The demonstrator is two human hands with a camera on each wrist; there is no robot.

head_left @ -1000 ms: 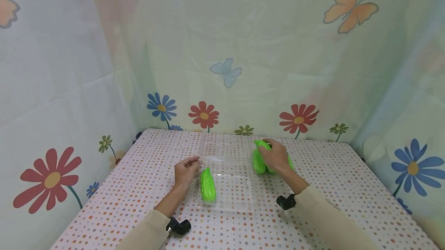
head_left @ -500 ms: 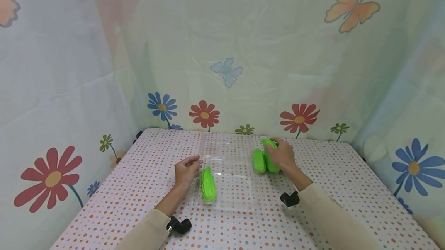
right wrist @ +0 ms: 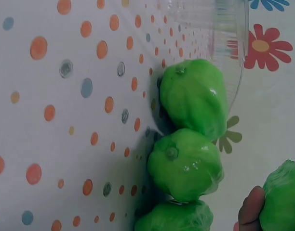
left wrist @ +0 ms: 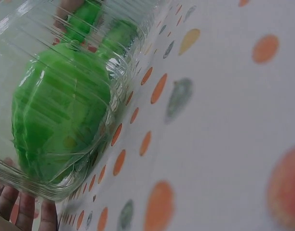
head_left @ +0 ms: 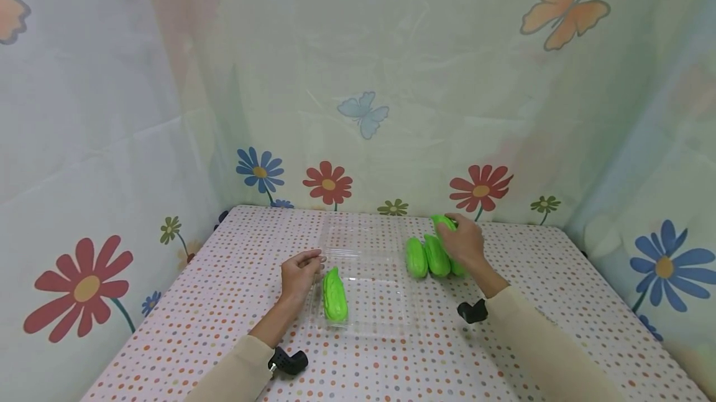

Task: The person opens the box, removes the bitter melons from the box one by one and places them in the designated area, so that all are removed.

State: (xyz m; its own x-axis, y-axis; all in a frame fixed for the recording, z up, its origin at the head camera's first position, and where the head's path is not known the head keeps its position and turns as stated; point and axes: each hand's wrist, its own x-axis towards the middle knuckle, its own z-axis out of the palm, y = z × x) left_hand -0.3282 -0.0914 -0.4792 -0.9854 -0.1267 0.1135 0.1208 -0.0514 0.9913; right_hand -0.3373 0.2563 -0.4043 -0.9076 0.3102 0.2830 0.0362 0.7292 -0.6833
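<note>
An open clear plastic clamshell box (head_left: 380, 330) lies on the table, lid folded to the back. In its left part lies a bright green, ridged gourd (head_left: 335, 296), also seen through the box wall (left wrist: 60, 110) in the left wrist view. My left hand (head_left: 299, 274) holds the box's left edge near the hinge, fingers (left wrist: 26, 211) at the rim. Right of the box, my right hand (head_left: 464, 240) grips another green gourd (head_left: 444, 222), raised above a row. That row has a gourd (head_left: 416, 258), a middle one (head_left: 437, 256), and a third (head_left: 457, 267) partly hidden by the hand.
The table has a white cloth (head_left: 235, 290) with coloured dots. Flower- and butterfly-printed curtains (head_left: 475, 110) stand at the back and both sides. A black wrist camera (head_left: 289, 363) sits on the left sleeve and another wrist camera (head_left: 472, 310) on the right.
My right hand has moved rightward and slightly back with a gourd in it, uncovering the gourds in the row beside the box. The left hand and the box have stayed put.
</note>
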